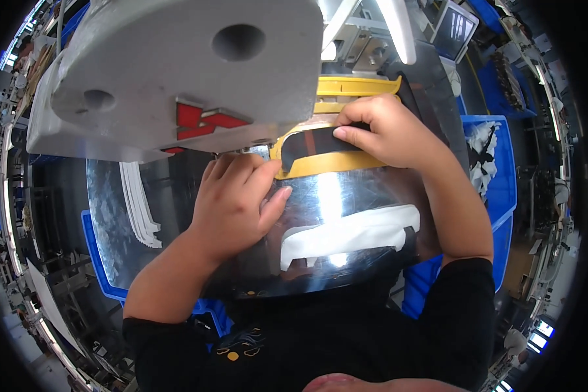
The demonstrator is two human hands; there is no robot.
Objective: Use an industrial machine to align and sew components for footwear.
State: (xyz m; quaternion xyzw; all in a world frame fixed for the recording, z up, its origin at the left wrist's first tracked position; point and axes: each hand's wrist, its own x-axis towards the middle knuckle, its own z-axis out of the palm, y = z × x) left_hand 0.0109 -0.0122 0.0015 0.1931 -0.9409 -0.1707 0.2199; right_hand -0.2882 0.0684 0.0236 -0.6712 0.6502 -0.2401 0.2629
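My left hand (236, 201) rests on the shiny metal work plate (346, 202), its fingers bent against the left end of a yellow template frame (326, 163). My right hand (389, 127) pinches a flat black piece (310, 142) and presses it inside that yellow frame. A white curved fabric piece (349, 234) lies on the plate just below the hands. A big grey machine head (176, 72) with a red mark hangs over the upper left, hiding the plate's far left part.
A stack of white curved pieces (140, 206) lies at the left of the plate. Blue bins (496, 189) stand at the right, one with white and black pieces, and another blue bin (101, 261) at the lower left. Another yellow template (359, 86) sits behind.
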